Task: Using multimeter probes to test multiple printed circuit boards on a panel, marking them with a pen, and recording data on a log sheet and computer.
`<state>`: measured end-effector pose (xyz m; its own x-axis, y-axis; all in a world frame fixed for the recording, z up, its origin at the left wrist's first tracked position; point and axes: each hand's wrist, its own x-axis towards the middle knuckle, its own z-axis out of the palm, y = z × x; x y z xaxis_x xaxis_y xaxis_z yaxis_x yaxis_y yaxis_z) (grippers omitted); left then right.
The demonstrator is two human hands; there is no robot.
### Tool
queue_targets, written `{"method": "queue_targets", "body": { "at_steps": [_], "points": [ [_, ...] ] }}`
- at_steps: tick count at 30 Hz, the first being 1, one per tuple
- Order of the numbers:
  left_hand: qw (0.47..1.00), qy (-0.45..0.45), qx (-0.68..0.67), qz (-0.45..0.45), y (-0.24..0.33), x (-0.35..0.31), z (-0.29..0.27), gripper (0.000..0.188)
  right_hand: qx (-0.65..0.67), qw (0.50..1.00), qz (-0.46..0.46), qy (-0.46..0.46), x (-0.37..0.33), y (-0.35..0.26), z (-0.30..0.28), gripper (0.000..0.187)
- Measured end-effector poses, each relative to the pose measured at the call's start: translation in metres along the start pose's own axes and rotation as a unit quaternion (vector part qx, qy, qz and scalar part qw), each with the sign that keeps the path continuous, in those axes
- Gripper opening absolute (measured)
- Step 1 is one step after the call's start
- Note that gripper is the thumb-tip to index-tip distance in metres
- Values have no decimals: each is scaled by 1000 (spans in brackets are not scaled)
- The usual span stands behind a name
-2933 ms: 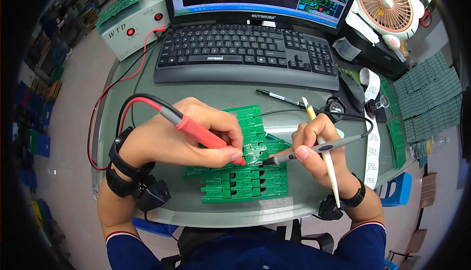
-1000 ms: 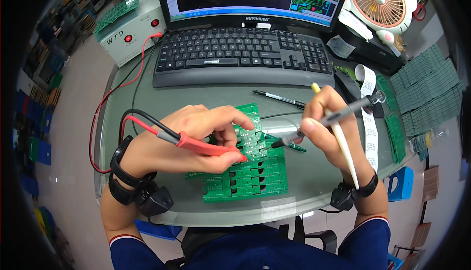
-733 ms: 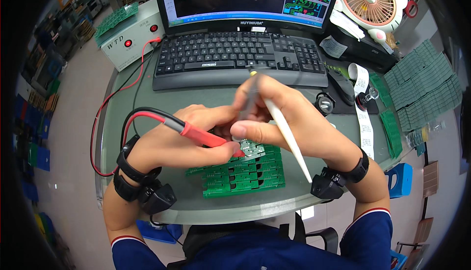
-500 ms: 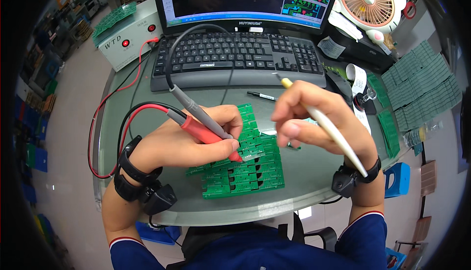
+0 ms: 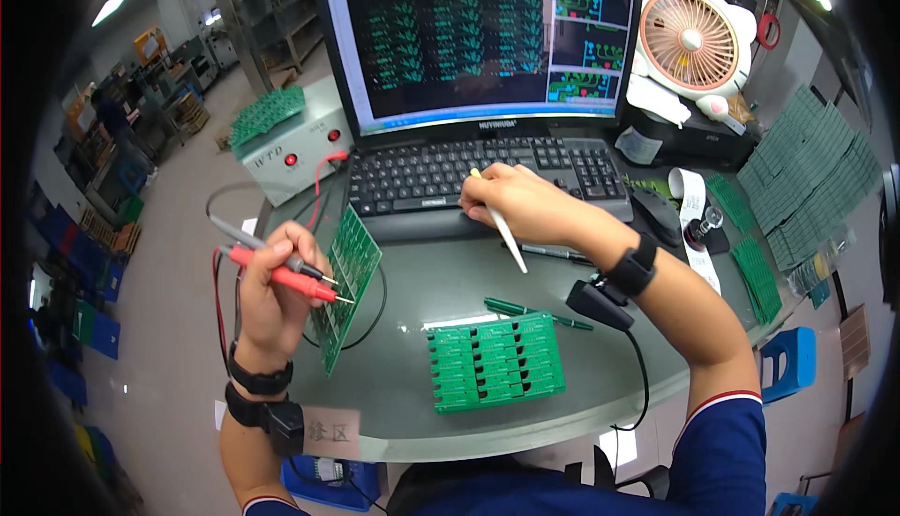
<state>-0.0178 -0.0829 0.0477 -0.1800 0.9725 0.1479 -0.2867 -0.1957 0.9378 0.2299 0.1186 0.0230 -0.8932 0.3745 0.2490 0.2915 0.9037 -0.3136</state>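
The left hand (image 5: 272, 296) is closed, thumb and fingers pinching a red probe (image 5: 302, 283), a grey probe (image 5: 234, 232) and the edge of a board (image 5: 352, 258), which stands steeply tilted over the table's (image 5: 394, 408) left part. Both bare tips lie close to the board's face; I cannot tell whether they touch it. With one hand bearing all three, a slackened grip could, I judge, drop the board or drag a tip across it and scratch it.

The right hand (image 5: 534, 205) is bent over the keyboard (image 5: 412, 174), fingers curled around a white tool (image 5: 506, 238); whether a fingertip presses a key is hidden. The tool crowds those fingers, so a wrong key could be struck.

Counted outward: two probes, one board in hand, one tool, one keyboard; then one green stack (image 5: 497, 361), its boards too close-packed to count; two pens, a green pen (image 5: 506, 307) by the stack and a black pen (image 5: 558, 254) near the right forearm; one mouse (image 5: 657, 216), one box (image 5: 309, 162), one monitor (image 5: 450, 104), one fan (image 5: 689, 38).
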Motion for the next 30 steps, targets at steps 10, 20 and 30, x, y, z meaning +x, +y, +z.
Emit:
{"method": "queue_targets", "body": {
  "at_steps": [10, 20, 30],
  "points": [
    [985, -58, -138, 88, -4, -6, 24, 28, 458, 887, -39, -52, 7, -91, -6, 54],
    [974, -77, -160, 140, -17, -11, 70, 27, 590, 804, 20, 71, -20, -139, -5, 73],
    [979, -143, -87, 120, -30, 2, 2, 33, 33, 993, -78, -82, -77, -115, -36, 66]
  ]
}}
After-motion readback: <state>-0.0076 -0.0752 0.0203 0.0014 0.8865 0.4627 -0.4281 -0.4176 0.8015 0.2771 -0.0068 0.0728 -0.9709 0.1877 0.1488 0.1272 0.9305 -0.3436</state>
